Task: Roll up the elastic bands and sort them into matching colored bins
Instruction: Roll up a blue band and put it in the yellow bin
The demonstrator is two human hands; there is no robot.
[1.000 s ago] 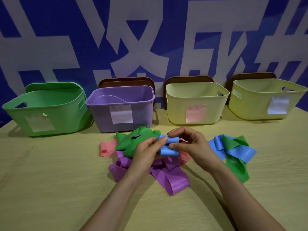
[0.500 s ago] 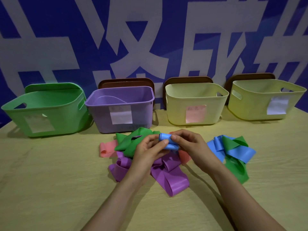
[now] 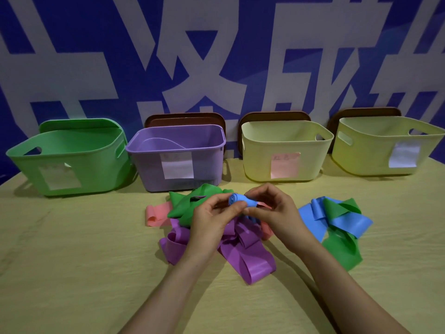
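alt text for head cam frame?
A left hand and right hand pinch a rolled blue band over a pile of green, purple and pink bands on a table. Behind stand a green bin, a purple bin and two yellow bins.

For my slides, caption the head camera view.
Left hand and right hand grip a partly rolled blue band above a pile of loose bands.

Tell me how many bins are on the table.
4, in one row: green bin far left, purple bin next, pink-labelled yellow bin right of centre, white-labelled yellow bin far right. None seem hidden.
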